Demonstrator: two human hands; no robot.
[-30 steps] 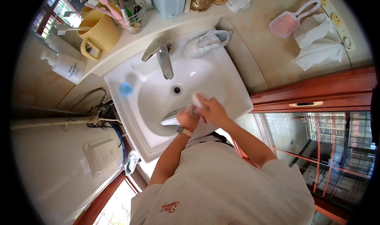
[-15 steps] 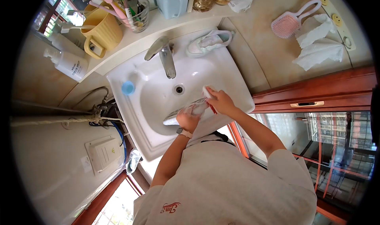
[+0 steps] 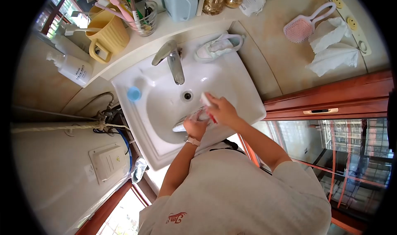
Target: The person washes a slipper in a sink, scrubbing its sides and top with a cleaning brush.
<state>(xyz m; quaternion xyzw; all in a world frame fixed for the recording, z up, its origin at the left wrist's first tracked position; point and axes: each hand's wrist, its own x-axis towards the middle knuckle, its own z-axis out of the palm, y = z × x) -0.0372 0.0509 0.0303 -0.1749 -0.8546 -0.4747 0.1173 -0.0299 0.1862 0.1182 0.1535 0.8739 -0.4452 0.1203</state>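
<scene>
Over the front of the white sink (image 3: 157, 152), my left hand (image 3: 195, 125) is closed around a wet white shoe (image 3: 179, 126), whose toe points left. My right hand (image 3: 223, 112) grips a white brush (image 3: 204, 99) with some red at its lower end, held just above the shoe. Fingers hide much of the shoe and brush. A second pale shoe (image 3: 217, 47) lies at the sink's back right corner, beside the metal faucet (image 3: 175, 67).
A small blue cup (image 3: 134, 94) stands on the sink's left rim. Behind, the shelf holds a yellow mug (image 3: 108, 34), a glass of toothbrushes (image 3: 145, 22) and a light blue container (image 3: 180, 3). A pump bottle (image 3: 73, 69) is at left; a pink hairbrush (image 3: 299, 29) and tissues (image 3: 334, 55) lie right.
My right hand and the brush have shifted left toward my left hand since half a second ago. The shoe's visible part is shorter, and my left wrist has turned slightly.
</scene>
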